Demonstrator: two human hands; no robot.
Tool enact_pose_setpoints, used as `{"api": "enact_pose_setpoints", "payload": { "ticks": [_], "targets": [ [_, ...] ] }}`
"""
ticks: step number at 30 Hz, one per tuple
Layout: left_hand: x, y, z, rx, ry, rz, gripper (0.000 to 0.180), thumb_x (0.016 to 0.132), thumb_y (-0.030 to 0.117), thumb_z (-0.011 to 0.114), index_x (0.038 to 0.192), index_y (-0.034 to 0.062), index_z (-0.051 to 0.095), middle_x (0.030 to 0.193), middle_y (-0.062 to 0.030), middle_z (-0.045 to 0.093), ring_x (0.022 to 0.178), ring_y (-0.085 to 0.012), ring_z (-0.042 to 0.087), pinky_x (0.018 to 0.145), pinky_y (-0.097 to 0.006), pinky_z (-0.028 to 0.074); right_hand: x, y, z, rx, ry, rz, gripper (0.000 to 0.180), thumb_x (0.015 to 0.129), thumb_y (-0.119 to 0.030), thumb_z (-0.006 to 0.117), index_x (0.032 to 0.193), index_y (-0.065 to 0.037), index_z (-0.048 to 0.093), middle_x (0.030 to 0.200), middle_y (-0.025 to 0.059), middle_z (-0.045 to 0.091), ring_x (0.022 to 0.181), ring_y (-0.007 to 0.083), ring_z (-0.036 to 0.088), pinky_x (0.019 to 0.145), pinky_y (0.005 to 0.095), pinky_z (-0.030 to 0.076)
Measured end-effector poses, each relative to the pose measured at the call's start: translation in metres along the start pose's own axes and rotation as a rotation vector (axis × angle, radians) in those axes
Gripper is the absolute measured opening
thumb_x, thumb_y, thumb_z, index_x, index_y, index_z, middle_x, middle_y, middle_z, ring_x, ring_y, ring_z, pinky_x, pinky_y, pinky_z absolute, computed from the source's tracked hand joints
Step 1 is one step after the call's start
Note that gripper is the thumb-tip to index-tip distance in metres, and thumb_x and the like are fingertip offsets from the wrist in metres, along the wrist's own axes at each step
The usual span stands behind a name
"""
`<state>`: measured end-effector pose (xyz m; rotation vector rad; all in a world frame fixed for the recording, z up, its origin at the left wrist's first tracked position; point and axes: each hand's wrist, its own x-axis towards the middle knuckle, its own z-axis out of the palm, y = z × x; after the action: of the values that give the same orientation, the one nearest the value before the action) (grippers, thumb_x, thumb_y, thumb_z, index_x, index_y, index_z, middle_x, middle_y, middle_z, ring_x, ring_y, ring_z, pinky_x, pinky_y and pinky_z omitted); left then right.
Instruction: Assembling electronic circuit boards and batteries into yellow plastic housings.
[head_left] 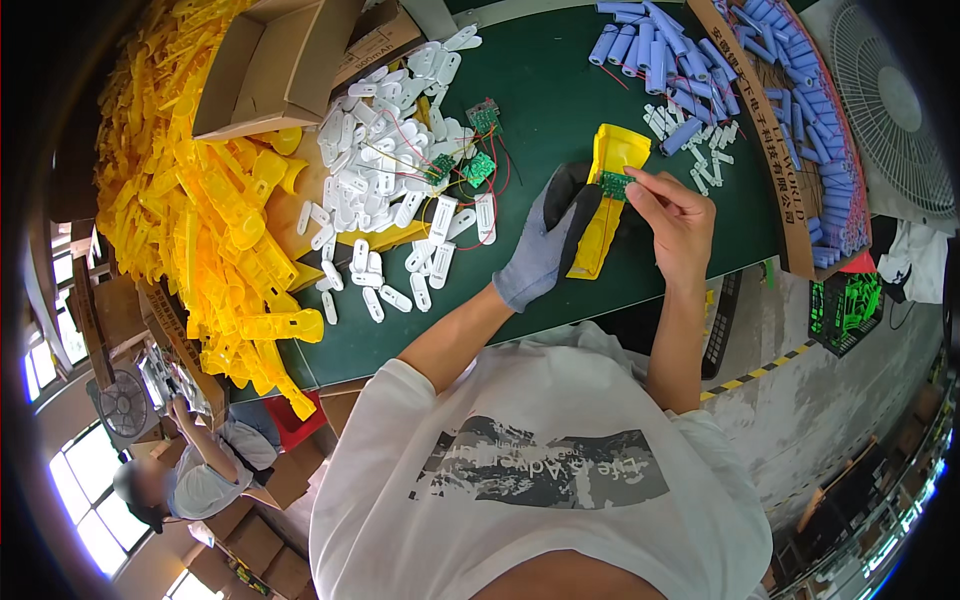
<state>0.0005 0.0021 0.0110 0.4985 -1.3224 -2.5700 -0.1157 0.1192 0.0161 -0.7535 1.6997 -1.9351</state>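
Observation:
My left hand (548, 240), in a grey and black glove, is closed around the middle of a yellow plastic housing (622, 148). The housing lies lengthwise away from me, above the near part of the green table. A small green circuit board (612, 186) sits across its middle, close to the gloved fingertips. My bare right hand (680, 218) pinches at the board's right edge with thumb and forefinger. Left of the glove lie more green circuit boards (479, 168) with thin red and dark wires. Part of the housing is hidden behind the glove.
Yellow housings (190, 200) are heaped at the left, below an open cardboard box (265, 75). White plastic covers (365, 170) spread beside them. Blue cylindrical cells (660, 50) and small white pieces (705, 150) lie far right, near a carton of cells (780, 150) and a fan (890, 90).

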Motion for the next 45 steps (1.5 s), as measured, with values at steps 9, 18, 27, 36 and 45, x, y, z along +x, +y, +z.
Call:
{"api": "enact_pose_setpoints", "payload": {
  "ticks": [9, 18, 27, 36, 45],
  "targets": [
    [0.001, -0.006, 0.000, -0.035, 0.149, 0.050, 0.016, 0.099, 0.018, 0.047, 0.108, 0.0043, 0.046, 0.091, -0.0050, 0.055, 0.077, -0.0095, 0.056, 0.066, -0.025, 0.049, -0.006, 0.009, 0.031, -0.145, 0.162, 0.029, 0.011, 0.091, -0.010, 0.063, 0.091, -0.001, 0.056, 0.078, -0.0017, 0.057, 0.068, 0.0042, 0.048, 0.062, 0.0201, 0.040],
    [0.003, -0.019, -0.004, 0.139, 0.217, 0.198, 0.010, 0.097, 0.009, 0.047, 0.105, 0.0018, 0.047, 0.089, -0.0025, 0.050, 0.080, -0.0056, 0.044, 0.069, -0.023, 0.043, -0.009, 0.008, 0.039, -0.411, 0.128, -0.086, 0.013, 0.094, -0.014, 0.055, 0.090, -0.003, 0.053, 0.074, 0.0011, 0.051, 0.064, 0.0082, 0.045, 0.060, 0.0237, 0.038],
    [0.004, -0.025, -0.006, 0.163, 0.197, 0.214, 0.013, 0.095, 0.007, 0.051, 0.104, -0.0013, 0.047, 0.090, -0.0060, 0.052, 0.081, -0.0074, 0.044, 0.069, -0.025, 0.043, -0.016, 0.014, 0.038, -0.320, 0.115, -0.037, 0.011, 0.097, -0.014, 0.052, 0.093, -0.003, 0.050, 0.077, -0.0010, 0.046, 0.068, 0.0064, 0.041, 0.061, 0.0227, 0.036],
    [-0.003, -0.024, -0.006, 0.175, 0.248, 0.257, 0.011, 0.095, 0.010, 0.049, 0.099, 0.0005, 0.047, 0.079, -0.0046, 0.051, 0.073, -0.0062, 0.043, 0.061, -0.026, 0.042, -0.019, 0.017, 0.042, -0.099, 0.118, -0.029, 0.016, 0.095, -0.011, 0.056, 0.084, -0.004, 0.046, 0.079, -0.0021, 0.044, 0.066, 0.0032, 0.036, 0.058, 0.0199, 0.031],
    [-0.007, -0.017, -0.011, 0.210, 0.188, 0.329, 0.010, 0.097, 0.010, 0.045, 0.102, 0.0015, 0.048, 0.085, -0.0037, 0.052, 0.075, -0.0058, 0.046, 0.063, -0.025, 0.043, -0.020, 0.020, 0.050, 0.140, 0.080, -0.070, 0.011, 0.093, -0.006, 0.057, 0.089, -0.003, 0.048, 0.102, 0.0071, 0.056, 0.078, 0.0050, 0.047, 0.070, 0.0198, 0.039]
  ]
}}
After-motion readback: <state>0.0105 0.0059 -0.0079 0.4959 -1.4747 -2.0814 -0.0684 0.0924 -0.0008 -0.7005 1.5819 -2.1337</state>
